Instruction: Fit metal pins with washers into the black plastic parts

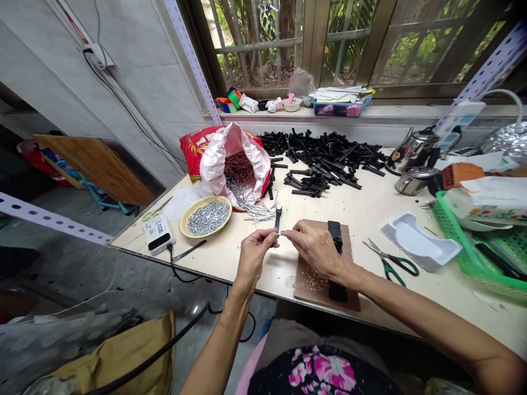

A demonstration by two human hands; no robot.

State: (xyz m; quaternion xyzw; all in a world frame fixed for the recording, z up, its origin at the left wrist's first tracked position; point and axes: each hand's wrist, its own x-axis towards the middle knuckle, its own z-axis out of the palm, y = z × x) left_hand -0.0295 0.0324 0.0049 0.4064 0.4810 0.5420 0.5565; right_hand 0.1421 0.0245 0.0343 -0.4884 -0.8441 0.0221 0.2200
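My left hand [252, 253] is closed in a pinch at the lower end of a narrow black plastic piece [278, 218], which points away from me. Close on its right, my right hand [319, 249] is pinched too, its fingertips meeting the same spot; whatever tiny thing lies between them is too small to make out. Beyond my left hand, thin metal rods [257, 211] spill from an open red and white bag [209, 159]. A yellow plate [184, 226] of small silvery metal bits stands to the left. Below my right hand lies a brown board [313, 288] with black blocks on it.
Many similar black pieces [325, 156] are heaped at the back. Green-handled scissors [389, 262], a white plastic tray [424, 238] and a green basket [461, 258] lie to the right, near a metal kettle [415, 148]. A white device [158, 233] with a cable sits at the left edge.
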